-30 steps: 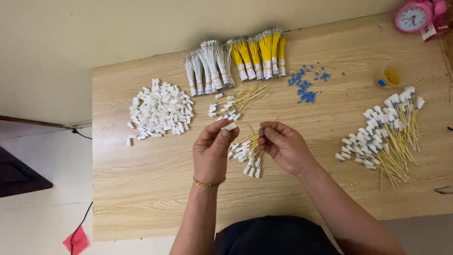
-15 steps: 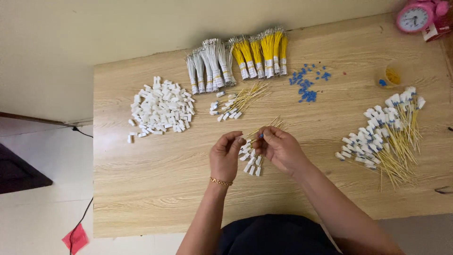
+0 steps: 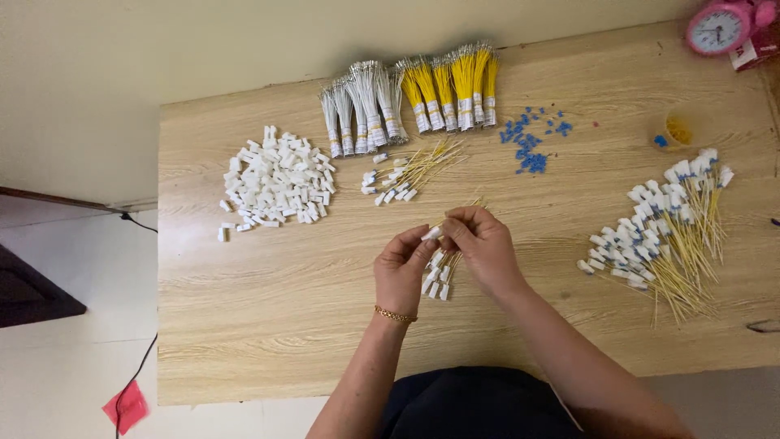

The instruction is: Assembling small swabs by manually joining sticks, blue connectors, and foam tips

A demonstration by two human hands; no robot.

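Where the two hands meet over the middle of the wooden table [image 3: 244, 325], the left hand [image 3: 400, 272] pinches a small white plastic connector [image 3: 431, 233] at its fingertips, while the right hand [image 3: 481, 244] is closed on thin yellow wires [image 3: 475, 202] whose tips poke out on its far side; connector and wire end meet between the two thumbs, held up off the board, seemingly so the fine parts can be lined up by eye. Just below the fingers a small cluster of wires already capped in white [image 3: 439, 276] lies on the table, close enough to drop into without reaching. Supplies fan out around the hands: a loose heap of blocky white connectors [image 3: 276, 183] to the far left, banded bundles of white and yellow wire [image 3: 406, 97] along the far edge, a short spread of capped wires [image 3: 406, 172] just near of them, and a scatter of tiny blue pieces [image 3: 532, 146] to the right. A large pile of capped yellow wires [image 3: 666, 228] sits well to the right. Everything is thin, stiff and light; the table has a pale, smooth grain. A pink clock [image 3: 719, 28] stands in the far right corner
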